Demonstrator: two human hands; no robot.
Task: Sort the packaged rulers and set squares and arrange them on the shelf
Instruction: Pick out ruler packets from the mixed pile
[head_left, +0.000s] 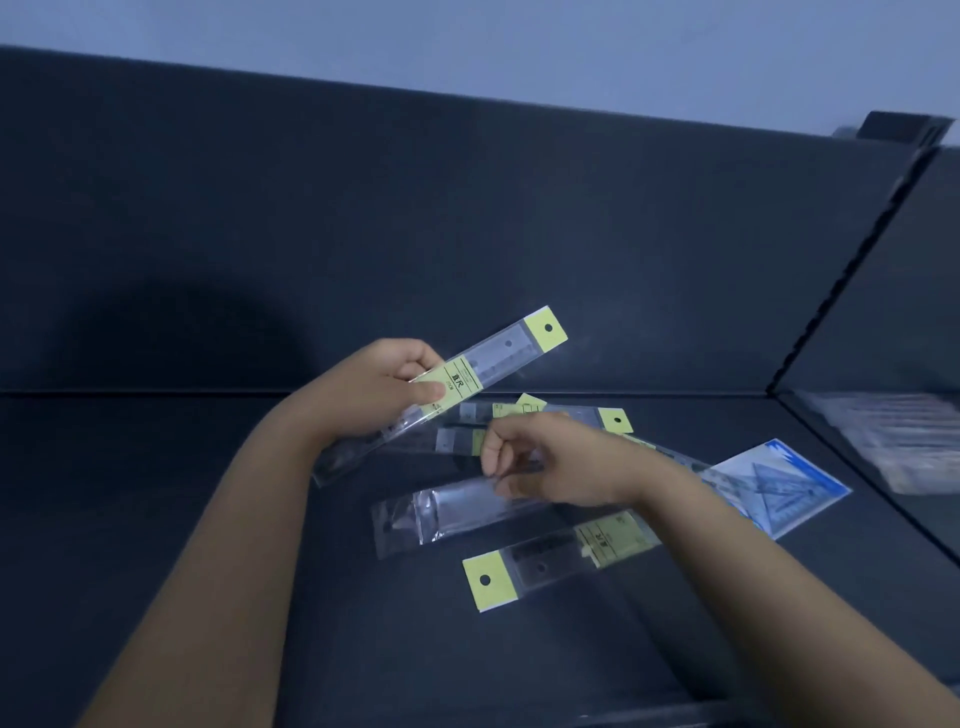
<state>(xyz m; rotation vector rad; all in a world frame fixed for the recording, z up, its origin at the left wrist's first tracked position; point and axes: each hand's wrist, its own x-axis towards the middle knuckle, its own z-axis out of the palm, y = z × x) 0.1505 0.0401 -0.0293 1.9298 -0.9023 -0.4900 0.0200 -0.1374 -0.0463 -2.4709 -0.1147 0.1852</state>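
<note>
With the left hand (379, 389) fingers clamped on the lifted yellow-tagged ruler (498, 353), pinch the clear ruler pack (441, 512) lying on the shelf (156, 519) by its edge, where the right hand (550, 462) fingers curl (grip not discernible), then stack it aligned.

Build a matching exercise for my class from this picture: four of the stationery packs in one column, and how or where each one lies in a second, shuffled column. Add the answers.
Column one
A. raised ruler pack
B. set square pack
C. nearest ruler pack
D. all-clear ruler pack

Column two
1. blue-edged, at the pile's right end
2. flat on the shelf, beneath the right hand
3. gripped by the left hand, off the shelf
4. flat, yellow tab at its left end

Pairs: A-3, B-1, C-4, D-2
</note>
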